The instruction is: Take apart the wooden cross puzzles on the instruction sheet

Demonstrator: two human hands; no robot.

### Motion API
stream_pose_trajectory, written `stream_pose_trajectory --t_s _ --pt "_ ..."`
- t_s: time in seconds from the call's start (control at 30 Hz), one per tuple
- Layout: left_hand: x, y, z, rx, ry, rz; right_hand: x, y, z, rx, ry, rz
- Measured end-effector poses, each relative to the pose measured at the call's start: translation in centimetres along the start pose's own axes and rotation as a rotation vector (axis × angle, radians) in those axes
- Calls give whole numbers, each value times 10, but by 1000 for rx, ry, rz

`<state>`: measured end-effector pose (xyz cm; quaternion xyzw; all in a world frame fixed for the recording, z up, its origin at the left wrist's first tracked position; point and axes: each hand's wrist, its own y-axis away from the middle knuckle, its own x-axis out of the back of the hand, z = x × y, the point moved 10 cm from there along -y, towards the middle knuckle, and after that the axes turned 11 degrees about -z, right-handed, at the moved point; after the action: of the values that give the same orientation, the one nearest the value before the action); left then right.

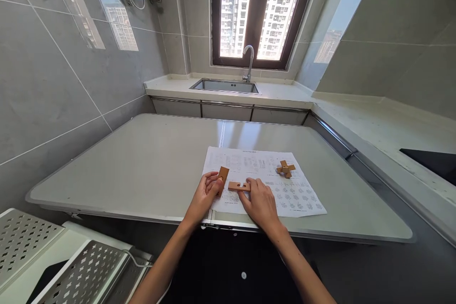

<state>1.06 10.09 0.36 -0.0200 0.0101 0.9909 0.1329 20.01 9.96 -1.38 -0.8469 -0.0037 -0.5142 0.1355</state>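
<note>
Here the left hand curls around a short wooden block, pinching it between thumb and fingers so that the piece stands tilted just above the paper. Just beside it, the right hand grips one end of a notched wooden bar, which lies level and points toward the left hand; the bar's free end sits near the block, though whether the two pieces touch cannot be told. Both hands rest over a printed instruction sheet, which lies flat near the front edge of the counter, a little right of its middle. Farther out on the sheet, toward its right back corner and well apart from the hands, lies a cross-shaped wooden assembly. Beyond the counter's back edge runs a second worktop with a steel sink and a curved tap under a window. At the lower left, below the counter's front corner, stand perforated white metal racks.
</note>
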Motion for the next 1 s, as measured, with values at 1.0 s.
stream_pose_trajectory --t_s 1.0 --pt "-57 -16 27 127 319 -204 38 -15 -35 189 -634 78"
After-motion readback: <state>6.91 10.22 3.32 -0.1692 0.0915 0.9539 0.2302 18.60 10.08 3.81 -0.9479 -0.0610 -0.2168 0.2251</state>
